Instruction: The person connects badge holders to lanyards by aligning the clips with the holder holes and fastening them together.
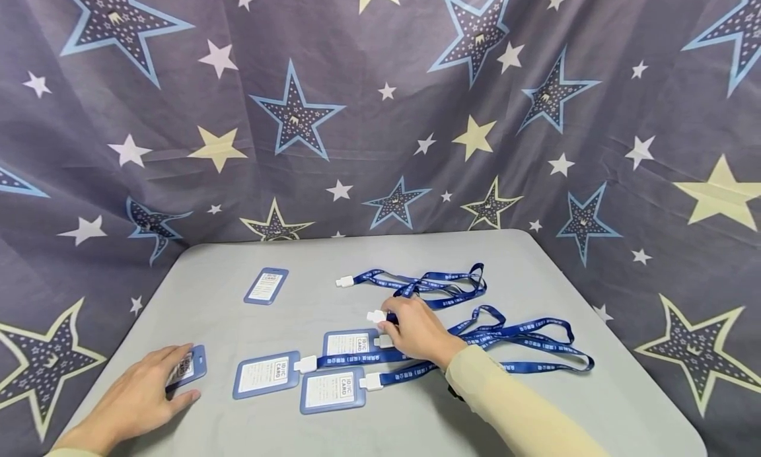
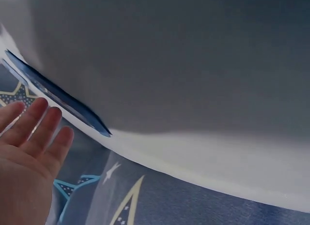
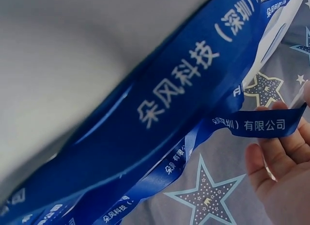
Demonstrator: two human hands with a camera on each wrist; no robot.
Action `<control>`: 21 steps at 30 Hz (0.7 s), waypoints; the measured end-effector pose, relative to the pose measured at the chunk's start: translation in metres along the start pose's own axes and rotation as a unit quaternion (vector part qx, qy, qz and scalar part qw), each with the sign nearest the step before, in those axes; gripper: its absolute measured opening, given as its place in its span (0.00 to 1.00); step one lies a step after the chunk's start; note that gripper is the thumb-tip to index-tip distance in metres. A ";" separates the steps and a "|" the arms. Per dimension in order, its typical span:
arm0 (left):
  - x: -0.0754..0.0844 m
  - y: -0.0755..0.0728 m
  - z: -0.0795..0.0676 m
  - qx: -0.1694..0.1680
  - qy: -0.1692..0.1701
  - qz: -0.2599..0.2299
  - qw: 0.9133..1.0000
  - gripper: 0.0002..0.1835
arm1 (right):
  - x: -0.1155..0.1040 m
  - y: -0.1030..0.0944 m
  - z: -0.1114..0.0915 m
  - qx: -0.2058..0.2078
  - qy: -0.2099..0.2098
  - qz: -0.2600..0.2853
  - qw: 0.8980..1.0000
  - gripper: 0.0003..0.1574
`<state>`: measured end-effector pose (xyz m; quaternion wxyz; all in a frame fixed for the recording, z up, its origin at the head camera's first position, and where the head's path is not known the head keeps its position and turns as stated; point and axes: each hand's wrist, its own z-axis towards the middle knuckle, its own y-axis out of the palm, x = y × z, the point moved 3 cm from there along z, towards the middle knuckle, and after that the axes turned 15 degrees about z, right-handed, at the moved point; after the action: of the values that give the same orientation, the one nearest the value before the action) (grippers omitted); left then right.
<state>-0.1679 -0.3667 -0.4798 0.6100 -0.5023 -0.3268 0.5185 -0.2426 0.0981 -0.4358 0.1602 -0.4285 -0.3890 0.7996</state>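
My left hand [image 1: 143,391] lies over a blue ID badge holder [image 1: 199,363] at the table's left, fingers on or just above it, thumb apart. In the left wrist view its fingers look fairly straight beside the holder's edge [image 2: 63,97]; contact is unclear. My right hand [image 1: 419,328] pinches a blue lanyard [image 3: 264,124] just behind its white clip [image 1: 375,316]. Below that clip, three badge holders lie joined to lanyards: one at the left [image 1: 266,376], one nearest me [image 1: 333,391] and one partly covered behind [image 1: 347,343].
Another badge holder [image 1: 266,286] lies alone at the back left of the grey table [image 1: 208,430]. A lanyard with a bare white clip [image 1: 345,281] is at the back. Looped straps [image 1: 538,341] spread over the right side. A star-patterned curtain [image 1: 357,166] surrounds the table.
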 end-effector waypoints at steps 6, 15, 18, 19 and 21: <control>-0.017 0.003 0.003 -0.034 -0.012 0.010 0.999 0.49 | 0.002 -0.003 -0.002 0.003 -0.009 -0.010 1.000 0.13; -0.035 0.005 0.005 -0.069 -0.012 0.031 0.997 0.48 | 0.004 -0.006 -0.005 0.012 -0.022 -0.016 1.000 0.12; -0.035 0.004 0.006 -0.071 -0.006 0.035 0.997 0.46 | 0.006 -0.007 -0.005 0.014 -0.024 -0.016 0.999 0.12; -0.035 0.004 0.007 -0.072 -0.004 0.036 0.997 0.46 | 0.006 -0.007 -0.006 0.014 -0.023 -0.016 1.000 0.12; -0.034 0.005 0.008 -0.077 0.001 0.036 0.996 0.44 | 0.007 -0.008 -0.006 0.014 -0.022 -0.014 1.000 0.11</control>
<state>-0.1855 -0.3976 -0.4777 0.5504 -0.5601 -0.3468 0.5129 -0.2424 0.1105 -0.4357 0.1688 -0.4032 -0.3876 0.8116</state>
